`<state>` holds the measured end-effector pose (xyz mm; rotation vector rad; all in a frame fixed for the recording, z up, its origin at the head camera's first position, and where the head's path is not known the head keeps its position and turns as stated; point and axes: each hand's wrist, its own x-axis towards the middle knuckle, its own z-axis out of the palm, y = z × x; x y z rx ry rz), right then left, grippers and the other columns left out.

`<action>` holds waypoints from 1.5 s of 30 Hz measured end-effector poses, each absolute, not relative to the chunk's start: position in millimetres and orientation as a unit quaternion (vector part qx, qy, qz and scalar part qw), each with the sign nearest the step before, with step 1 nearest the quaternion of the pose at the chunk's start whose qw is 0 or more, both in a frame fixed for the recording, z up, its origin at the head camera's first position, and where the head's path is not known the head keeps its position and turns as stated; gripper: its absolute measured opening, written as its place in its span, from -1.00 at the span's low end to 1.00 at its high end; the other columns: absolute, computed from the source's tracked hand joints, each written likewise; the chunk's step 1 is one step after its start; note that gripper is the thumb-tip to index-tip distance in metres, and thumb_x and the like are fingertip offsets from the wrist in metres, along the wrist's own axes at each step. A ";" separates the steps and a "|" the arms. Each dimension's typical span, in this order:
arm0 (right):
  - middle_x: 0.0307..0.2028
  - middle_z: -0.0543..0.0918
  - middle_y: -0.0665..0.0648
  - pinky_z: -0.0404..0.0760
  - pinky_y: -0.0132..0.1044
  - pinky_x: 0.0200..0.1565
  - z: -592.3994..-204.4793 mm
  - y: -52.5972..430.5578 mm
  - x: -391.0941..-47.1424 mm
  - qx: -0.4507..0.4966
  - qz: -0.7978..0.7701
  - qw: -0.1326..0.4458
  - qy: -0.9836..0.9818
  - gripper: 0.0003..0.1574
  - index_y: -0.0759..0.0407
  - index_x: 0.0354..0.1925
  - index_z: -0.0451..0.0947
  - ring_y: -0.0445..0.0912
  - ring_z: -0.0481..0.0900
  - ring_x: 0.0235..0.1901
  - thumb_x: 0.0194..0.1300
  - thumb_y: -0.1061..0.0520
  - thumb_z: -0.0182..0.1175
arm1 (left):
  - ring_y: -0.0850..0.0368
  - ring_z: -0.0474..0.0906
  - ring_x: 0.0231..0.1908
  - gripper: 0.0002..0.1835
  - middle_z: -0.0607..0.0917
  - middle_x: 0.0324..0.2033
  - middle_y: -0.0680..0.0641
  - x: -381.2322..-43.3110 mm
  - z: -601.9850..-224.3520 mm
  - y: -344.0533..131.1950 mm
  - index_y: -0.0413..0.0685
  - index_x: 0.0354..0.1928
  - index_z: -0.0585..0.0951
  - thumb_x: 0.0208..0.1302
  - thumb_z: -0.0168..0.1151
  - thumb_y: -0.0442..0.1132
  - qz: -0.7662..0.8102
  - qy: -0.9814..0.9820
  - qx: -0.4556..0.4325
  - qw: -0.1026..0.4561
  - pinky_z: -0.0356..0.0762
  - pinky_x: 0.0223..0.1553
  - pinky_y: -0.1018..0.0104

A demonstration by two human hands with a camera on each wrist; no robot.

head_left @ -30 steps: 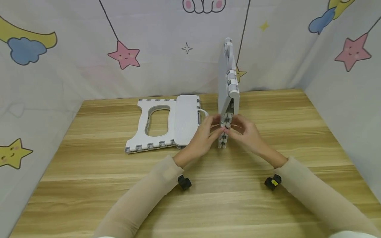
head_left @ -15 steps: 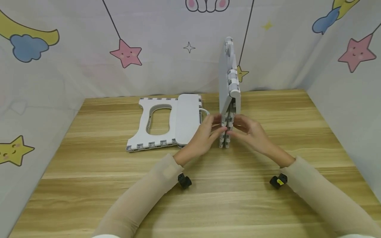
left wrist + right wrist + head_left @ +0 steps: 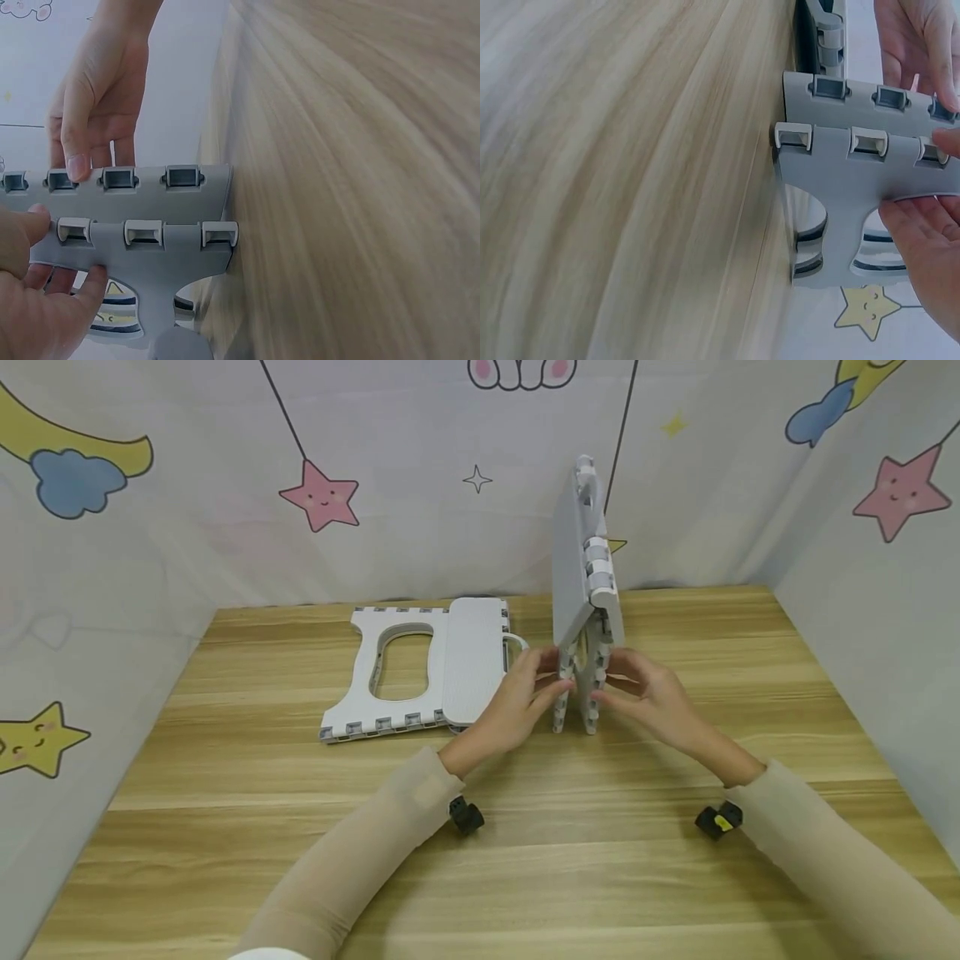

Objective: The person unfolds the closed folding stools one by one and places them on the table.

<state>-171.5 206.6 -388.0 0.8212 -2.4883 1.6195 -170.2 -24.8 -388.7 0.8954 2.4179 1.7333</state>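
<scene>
A white-grey folding step stool (image 3: 576, 568) stands upright on the table, its two leg panels spread a little apart at the near end. My left hand (image 3: 517, 702) grips the left panel's near edge, thumb in front and fingers behind. Opposite it, my right hand (image 3: 662, 703) pinches the right panel's edge between thumb and fingers. In the left wrist view, the left fingers (image 3: 82, 296) reach into the cutout of the leg panel (image 3: 161, 259). The right wrist view shows the right hand (image 3: 930, 259) at the cutout of its leg panel (image 3: 836, 180).
A second folding stool (image 3: 474, 668) lies flat on the wooden table (image 3: 480, 877) to the left, close to my left hand, its handle loop pointing at the upright one. Behind the table hangs a white curtain (image 3: 420, 552) printed with stars and clouds.
The two leg panels have moved apart at the near end. My right hand has shifted right with the right panel, while my left hand stays nearly in place on the left panel.
</scene>
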 end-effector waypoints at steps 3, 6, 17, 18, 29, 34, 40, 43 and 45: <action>0.11 0.58 0.35 0.54 -0.03 0.14 -387.6 211.7 -171.3 0.266 0.526 0.033 -0.807 -0.38 0.45 0.23 0.41 -0.09 0.57 0.09 0.22 0.43 0.34 | -0.04 0.40 0.26 -0.50 0.36 0.21 -0.25 -170.2 -388.9 -24.2 -0.36 0.34 0.26 0.51 0.08 -0.26 0.556 0.780 0.288 0.016 0.36 0.24 0.46; 0.10 0.58 0.35 0.55 -0.05 0.14 -386.9 215.4 -170.8 0.270 0.530 0.032 -0.803 -0.39 0.45 0.22 0.41 -0.21 0.56 0.07 0.22 0.45 0.34 | -0.03 0.40 0.25 -0.50 0.36 0.21 -0.24 -170.3 -389.2 -23.8 -0.35 0.35 0.26 0.51 0.08 -0.25 0.553 0.782 0.286 0.016 0.36 0.24 0.46; 0.14 0.55 0.38 0.54 -0.18 0.15 -383.6 232.0 -165.6 0.267 0.526 0.028 -0.807 -0.38 0.45 0.26 0.37 -0.26 0.53 0.09 0.27 0.45 0.28 | -0.02 0.39 0.23 -0.53 0.36 0.19 -0.23 -170.3 -388.4 -21.9 -0.36 0.32 0.28 0.52 0.07 -0.25 0.545 0.785 0.295 0.012 0.36 0.24 0.45; 0.14 0.55 0.38 0.54 -0.18 0.15 -383.8 233.4 -165.2 0.268 0.527 0.028 -0.806 -0.39 0.45 0.26 0.37 -0.26 0.53 0.09 0.27 0.46 0.28 | -0.02 0.40 0.23 -0.53 0.37 0.19 -0.24 -170.3 -388.2 -21.6 -0.36 0.32 0.28 0.52 0.07 -0.25 0.544 0.785 0.296 0.011 0.37 0.24 0.45; 0.15 0.52 0.42 0.53 -0.31 0.15 -385.9 245.6 -163.9 0.271 0.526 0.031 -0.806 -0.39 0.46 0.27 0.35 -0.26 0.52 0.13 0.27 0.48 0.25 | -0.05 0.39 0.23 -0.52 0.37 0.19 -0.25 -168.9 -385.7 -20.2 -0.38 0.32 0.27 0.51 0.08 -0.26 0.535 0.790 0.298 0.009 0.37 0.26 0.39; 0.17 0.51 0.37 0.52 -0.35 0.15 -386.1 250.9 -162.6 0.271 0.530 0.023 -0.803 -0.38 0.46 0.29 0.32 -0.25 0.51 0.15 0.29 0.49 0.23 | -0.05 0.39 0.24 -0.51 0.36 0.19 -0.26 -168.5 -384.7 -19.7 -0.38 0.32 0.27 0.51 0.08 -0.26 0.530 0.794 0.297 0.010 0.38 0.27 0.37; 0.14 0.54 0.18 0.52 -0.38 0.14 -386.8 257.8 -161.9 0.280 0.532 0.020 -0.799 -0.39 0.48 0.28 0.30 -0.19 0.52 0.14 0.31 0.50 0.21 | -0.05 0.40 0.23 -0.52 0.37 0.19 -0.26 -168.6 -385.2 -18.1 -0.38 0.32 0.26 0.51 0.07 -0.26 0.526 0.794 0.303 0.008 0.39 0.27 0.33; 0.14 0.54 0.12 0.51 -0.37 0.15 -386.8 260.9 -161.9 0.280 0.535 0.016 -0.797 -0.39 0.48 0.29 0.29 -0.19 0.51 0.14 0.31 0.50 0.20 | -0.03 0.39 0.23 -0.52 0.37 0.19 -0.24 -168.8 -385.9 -17.5 -0.36 0.32 0.26 0.51 0.07 -0.25 0.523 0.796 0.305 0.006 0.39 0.27 0.33; 0.14 0.54 0.10 0.51 -0.36 0.15 -386.4 262.7 -161.8 0.278 0.536 0.015 -0.797 -0.38 0.49 0.29 0.29 -0.21 0.51 0.14 0.30 0.51 0.20 | -0.03 0.39 0.22 -0.52 0.37 0.19 -0.24 -168.8 -386.1 -17.0 -0.36 0.32 0.26 0.51 0.07 -0.25 0.522 0.796 0.307 0.005 0.39 0.27 0.33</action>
